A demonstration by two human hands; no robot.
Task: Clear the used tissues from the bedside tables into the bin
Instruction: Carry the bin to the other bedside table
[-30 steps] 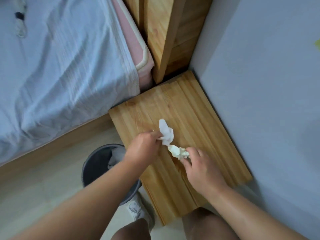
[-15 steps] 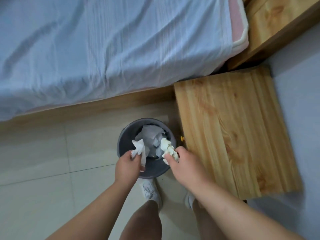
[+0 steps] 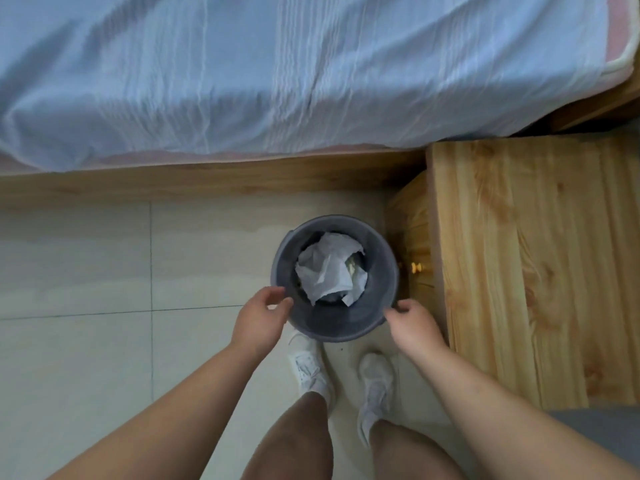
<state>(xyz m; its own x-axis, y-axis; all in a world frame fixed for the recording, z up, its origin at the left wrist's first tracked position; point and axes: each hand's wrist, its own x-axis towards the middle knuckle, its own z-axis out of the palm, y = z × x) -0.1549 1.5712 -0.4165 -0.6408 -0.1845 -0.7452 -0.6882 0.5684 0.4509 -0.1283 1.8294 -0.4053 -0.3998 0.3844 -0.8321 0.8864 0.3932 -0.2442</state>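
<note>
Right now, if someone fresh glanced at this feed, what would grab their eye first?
The round grey plastic bin on the pale tiled floor, centre frame, with crumpled white tissues inside it. Both bare hands hang empty at its near rim, the left hand on one side and the right hand on the other. The light wooden bedside table stands bare to the right, and the blue-sheeted bed fills the top.

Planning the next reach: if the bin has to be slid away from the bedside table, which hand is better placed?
Right, marginally. The right hand hangs empty at the bin rim on the bedside table side, so it could push it clear. The left hand is empty too, on the far side.
</note>
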